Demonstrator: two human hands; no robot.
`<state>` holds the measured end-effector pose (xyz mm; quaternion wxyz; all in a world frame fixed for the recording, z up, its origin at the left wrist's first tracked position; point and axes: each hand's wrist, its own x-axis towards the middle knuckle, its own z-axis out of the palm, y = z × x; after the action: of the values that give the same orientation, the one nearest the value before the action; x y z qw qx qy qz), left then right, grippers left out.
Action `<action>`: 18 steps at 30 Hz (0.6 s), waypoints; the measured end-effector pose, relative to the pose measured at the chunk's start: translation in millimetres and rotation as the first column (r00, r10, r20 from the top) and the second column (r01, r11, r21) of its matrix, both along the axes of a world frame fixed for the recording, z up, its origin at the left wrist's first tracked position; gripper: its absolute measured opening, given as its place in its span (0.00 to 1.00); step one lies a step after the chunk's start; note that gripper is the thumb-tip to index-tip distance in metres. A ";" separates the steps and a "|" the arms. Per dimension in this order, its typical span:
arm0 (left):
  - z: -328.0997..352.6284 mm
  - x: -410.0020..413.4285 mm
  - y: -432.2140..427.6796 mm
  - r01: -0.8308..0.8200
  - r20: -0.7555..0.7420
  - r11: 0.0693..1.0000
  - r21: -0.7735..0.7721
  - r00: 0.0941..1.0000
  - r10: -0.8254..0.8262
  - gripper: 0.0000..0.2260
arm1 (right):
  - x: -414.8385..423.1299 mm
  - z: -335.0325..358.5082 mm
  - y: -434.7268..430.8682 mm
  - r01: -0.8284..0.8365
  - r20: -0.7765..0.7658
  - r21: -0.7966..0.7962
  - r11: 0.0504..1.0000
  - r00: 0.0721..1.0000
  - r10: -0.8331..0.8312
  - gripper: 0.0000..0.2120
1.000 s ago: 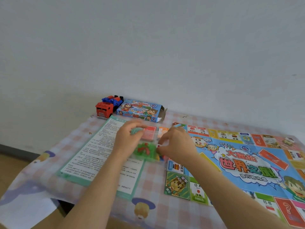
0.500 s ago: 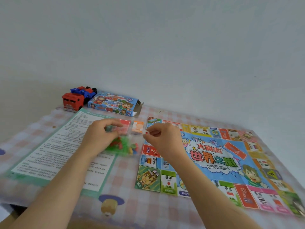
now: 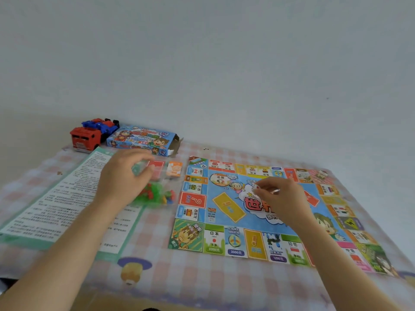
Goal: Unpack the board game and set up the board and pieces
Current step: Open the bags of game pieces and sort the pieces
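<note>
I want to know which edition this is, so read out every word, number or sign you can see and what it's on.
"法国": bubble on the board, far left.
"日本": green square, near edge.
"2000元": purple label right of it.
"1200元": second purple label, further right.
"印尼": neighbouring square.
"?": red square, left edge.
"世": board title; the rest is behind the right hand.
Instruction sheet and box: print too blurred to read.

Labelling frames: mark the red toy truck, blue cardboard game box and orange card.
red toy truck point(image 3: 84, 137), head view, cab.
blue cardboard game box point(image 3: 140, 139), head view, top.
orange card point(image 3: 174, 169), head view, centre.
</note>
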<state>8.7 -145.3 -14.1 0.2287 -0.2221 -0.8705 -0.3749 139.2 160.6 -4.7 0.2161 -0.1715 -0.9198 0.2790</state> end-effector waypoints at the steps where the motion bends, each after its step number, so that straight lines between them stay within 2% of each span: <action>1: 7.1 3.3 5.5 0.010 -0.035 0.999 -0.039 0.999 -0.011 0.10 | 1.0 -0.8 2.8 0.005 0.008 0.006 1.000 1.000 -0.005 0.07; 5: 33.6 34.6 58.2 0.156 -0.033 0.966 -0.205 0.986 -0.166 0.13 | 4.0 -5.5 11.3 0.018 0.018 0.004 1.000 1.000 -0.018 0.09; 8: 32.4 61.7 108.2 0.317 0.063 0.881 -0.352 0.947 -0.316 0.19 | 3.9 -8.2 14.0 0.014 0.049 0.010 1.000 0.999 -0.014 0.10; 13: -4.4 69.1 154.5 0.392 0.316 0.739 -0.548 0.915 -0.252 0.30 | 10.6 -7.5 21.4 0.002 0.070 0.029 1.000 0.998 -0.004 0.11; 18: -26.7 64.3 155.5 0.402 0.351 0.635 -0.660 0.912 -0.211 0.33 | 11.9 -12.9 28.0 -0.034 0.180 0.109 0.993 0.984 0.014 0.13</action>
<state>73.0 10.2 -40.9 -0.0519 -0.3919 -0.9165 -0.0611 151.1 188.7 -17.6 0.1386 -0.1726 -0.9516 0.2132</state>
